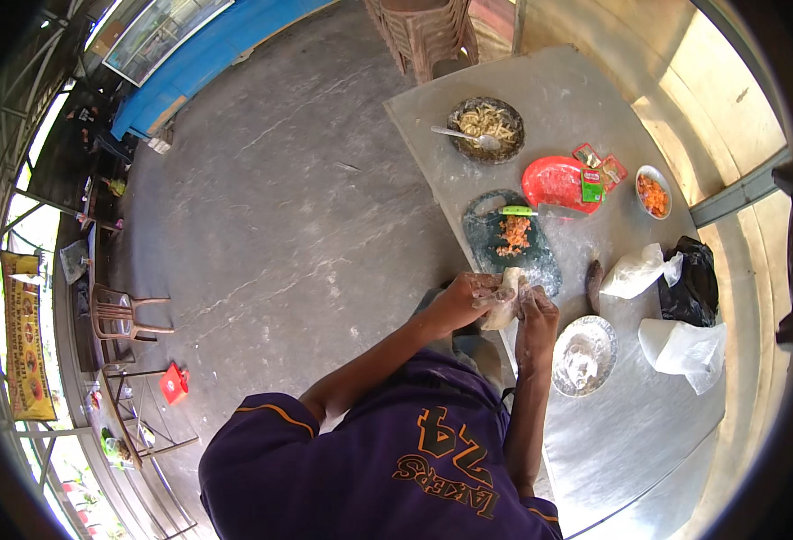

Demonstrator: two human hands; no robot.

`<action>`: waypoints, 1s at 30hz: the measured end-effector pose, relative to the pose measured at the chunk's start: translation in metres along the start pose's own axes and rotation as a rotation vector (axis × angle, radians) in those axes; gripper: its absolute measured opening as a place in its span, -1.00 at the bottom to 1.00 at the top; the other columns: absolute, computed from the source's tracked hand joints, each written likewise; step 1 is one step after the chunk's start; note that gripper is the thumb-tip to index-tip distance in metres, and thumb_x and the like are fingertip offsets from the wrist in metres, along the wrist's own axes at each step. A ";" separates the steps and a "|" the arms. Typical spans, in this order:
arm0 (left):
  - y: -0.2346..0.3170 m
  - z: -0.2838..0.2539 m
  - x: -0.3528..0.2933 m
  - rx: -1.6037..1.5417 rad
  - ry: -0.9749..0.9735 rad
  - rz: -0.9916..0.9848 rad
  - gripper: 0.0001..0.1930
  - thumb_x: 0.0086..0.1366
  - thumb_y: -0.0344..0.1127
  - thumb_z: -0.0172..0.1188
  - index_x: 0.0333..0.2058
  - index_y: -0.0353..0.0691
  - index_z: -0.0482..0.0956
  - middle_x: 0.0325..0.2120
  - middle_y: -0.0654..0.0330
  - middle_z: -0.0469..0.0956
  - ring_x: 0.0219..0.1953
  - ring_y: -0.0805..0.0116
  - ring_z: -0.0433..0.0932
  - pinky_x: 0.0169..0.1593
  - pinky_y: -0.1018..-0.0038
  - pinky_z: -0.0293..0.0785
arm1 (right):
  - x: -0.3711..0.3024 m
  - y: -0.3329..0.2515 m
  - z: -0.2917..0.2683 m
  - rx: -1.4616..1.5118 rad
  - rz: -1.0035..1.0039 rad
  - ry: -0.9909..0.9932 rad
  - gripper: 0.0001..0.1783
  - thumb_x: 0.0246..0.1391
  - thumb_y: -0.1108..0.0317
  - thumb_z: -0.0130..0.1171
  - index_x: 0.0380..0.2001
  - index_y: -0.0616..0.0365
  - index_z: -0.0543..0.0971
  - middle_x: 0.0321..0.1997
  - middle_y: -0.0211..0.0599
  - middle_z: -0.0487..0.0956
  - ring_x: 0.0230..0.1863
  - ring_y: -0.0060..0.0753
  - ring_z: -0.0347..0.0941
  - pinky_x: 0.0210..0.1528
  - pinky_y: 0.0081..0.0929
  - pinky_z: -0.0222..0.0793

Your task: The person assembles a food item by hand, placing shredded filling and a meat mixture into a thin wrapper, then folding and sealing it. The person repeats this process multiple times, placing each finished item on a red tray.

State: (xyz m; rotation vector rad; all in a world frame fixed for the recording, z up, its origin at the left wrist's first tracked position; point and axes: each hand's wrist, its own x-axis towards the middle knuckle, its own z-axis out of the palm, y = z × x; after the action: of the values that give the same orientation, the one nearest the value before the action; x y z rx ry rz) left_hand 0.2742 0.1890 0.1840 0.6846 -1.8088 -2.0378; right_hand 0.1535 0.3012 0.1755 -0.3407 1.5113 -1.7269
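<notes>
Both the left hand (479, 299) and right hand (538, 317), floury, pinch a pale dough-like piece (501, 314) between them near the surface (630, 436)'s edge. Beyond lies a dark green board (484, 229) bearing chopped orange food (513, 237), then a red plate (551, 185), then a dark bowl (512, 151).

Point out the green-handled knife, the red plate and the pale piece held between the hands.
Green-handled knife (517, 211): head view, on its handle.
Red plate (551, 185): head view, on its inner surface.
Pale piece (501, 315): head view, on its lower part.
</notes>
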 end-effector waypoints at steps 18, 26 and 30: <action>-0.013 0.018 -0.046 -0.054 0.061 -0.173 -0.67 0.33 -0.33 0.26 0.00 -0.39 0.56 -0.16 0.19 0.65 -0.12 0.56 0.52 -0.04 0.53 0.48 | -0.022 0.017 -0.021 -0.177 0.022 -0.153 -0.79 0.31 0.36 0.08 -0.26 0.26 0.64 -0.40 -0.59 0.49 -0.42 -0.75 0.22 -0.37 -0.65 0.11; -0.008 0.015 -0.060 -0.007 0.079 -0.126 -0.64 0.36 -0.32 0.20 0.08 -0.34 0.51 -0.08 0.17 0.61 -0.06 0.50 0.53 -0.04 0.51 0.50 | -0.018 0.036 -0.020 -0.192 0.034 -0.250 -0.79 0.28 0.39 0.13 -0.16 0.29 0.64 -0.34 -0.54 0.55 -0.35 -0.74 0.34 -0.30 -0.67 0.24; -0.011 0.017 -0.059 -0.091 0.037 -0.293 -0.62 0.40 -0.33 0.15 0.13 -0.36 0.45 -0.08 0.15 0.60 -0.10 0.50 0.55 -0.05 0.52 0.51 | -0.026 0.037 -0.025 -0.064 0.105 -0.151 -0.79 0.19 0.42 0.21 -0.17 0.32 0.65 -0.37 -0.50 0.53 -0.36 -0.68 0.37 -0.32 -0.61 0.31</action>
State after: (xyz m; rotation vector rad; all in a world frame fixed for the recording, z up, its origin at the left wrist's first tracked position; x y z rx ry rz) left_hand 0.3144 0.2369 0.1823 1.0027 -1.6639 -2.2576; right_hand 0.1677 0.3381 0.1429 -0.4082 1.4507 -1.5391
